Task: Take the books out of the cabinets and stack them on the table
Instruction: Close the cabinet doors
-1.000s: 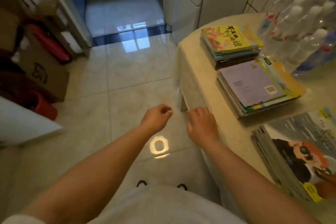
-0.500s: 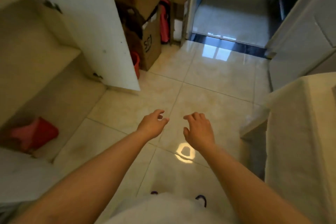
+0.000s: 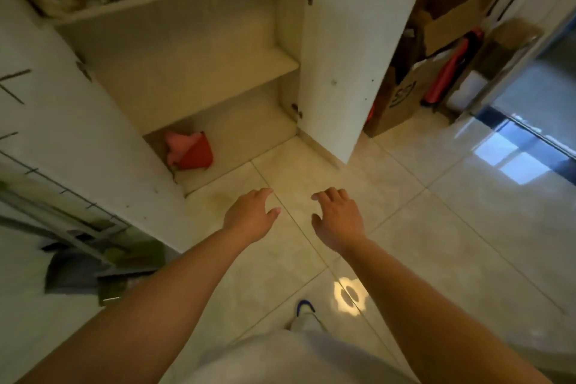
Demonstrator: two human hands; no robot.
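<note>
The cabinet (image 3: pixel 199 68) stands open in front of me, its middle shelf bare. On its floor, at the left, lies a red and pink thing (image 3: pixel 190 150). I see no book inside. My left hand (image 3: pixel 251 215) and my right hand (image 3: pixel 338 218) hover side by side over the floor tiles before the cabinet, fingers relaxed, holding nothing. At the lower left, blurred dark and green flat things (image 3: pixel 103 265) lie by a rack; I cannot tell whether they are books. The table and its book stacks are out of view.
The cabinet's right door (image 3: pixel 349 65) swings out over the floor and its left door (image 3: pixel 78 134) stands open near my left arm. Cardboard boxes (image 3: pixel 402 100) and a red object (image 3: pixel 448 72) crowd the corner on the right. A doorway (image 3: pixel 514 131) lies at the far right.
My view has turned left from the table with its book stacks to the open cabinet. Both hands stayed empty in front of me, and the left hand's fingers have opened out.
</note>
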